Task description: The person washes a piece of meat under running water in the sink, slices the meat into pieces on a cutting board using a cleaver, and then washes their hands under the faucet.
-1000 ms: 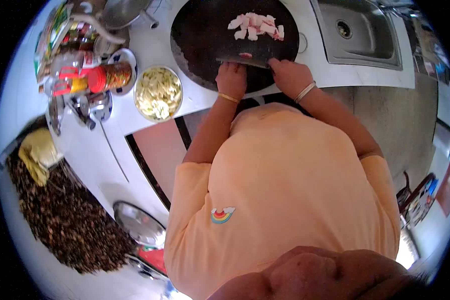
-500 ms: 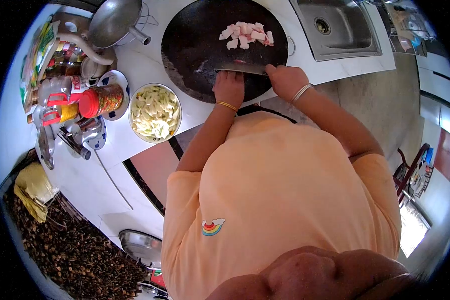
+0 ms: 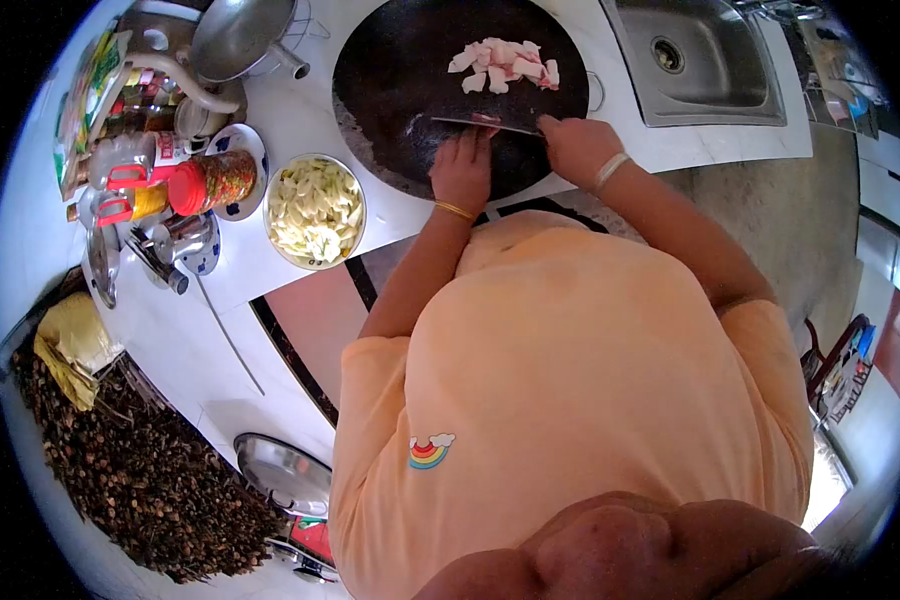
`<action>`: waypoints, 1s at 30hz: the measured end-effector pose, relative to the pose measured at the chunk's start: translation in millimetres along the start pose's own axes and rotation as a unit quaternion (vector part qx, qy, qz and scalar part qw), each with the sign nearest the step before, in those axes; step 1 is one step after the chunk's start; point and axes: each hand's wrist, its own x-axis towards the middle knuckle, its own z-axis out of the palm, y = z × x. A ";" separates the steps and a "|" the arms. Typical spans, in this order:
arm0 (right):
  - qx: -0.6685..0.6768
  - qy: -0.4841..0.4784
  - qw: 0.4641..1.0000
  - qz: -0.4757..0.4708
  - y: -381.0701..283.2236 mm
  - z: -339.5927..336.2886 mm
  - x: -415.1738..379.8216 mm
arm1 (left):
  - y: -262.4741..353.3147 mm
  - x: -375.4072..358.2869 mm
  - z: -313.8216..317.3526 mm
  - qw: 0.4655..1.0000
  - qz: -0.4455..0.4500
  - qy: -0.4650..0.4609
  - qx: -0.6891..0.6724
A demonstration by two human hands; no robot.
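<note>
Fingers [image 3: 560, 136] grip a knife [image 3: 510, 128]; the bottle label [image 3: 172, 148] is illegible.

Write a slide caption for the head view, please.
Right hand holds a metal knife beside the left hand, over a round dark board with pinkish chunks.

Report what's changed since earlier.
Only the view has clearly shifted; nothing was taken up or let go. The right hand keeps its grip on the knife, the left hand stays beside it, and the meat pile remains on the round board.
</note>
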 end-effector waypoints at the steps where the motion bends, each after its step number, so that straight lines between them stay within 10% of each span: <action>1: -0.005 -0.016 1.000 0.004 0.1 -2.9 -6.1 | 0.5 -2.5 0.3 1.000 -0.006 0.004 0.002; 30: -0.025 -0.034 0.999 -0.008 -10.5 9.8 11.6 | -1.0 -6.1 5.2 0.999 -0.017 0.043 0.011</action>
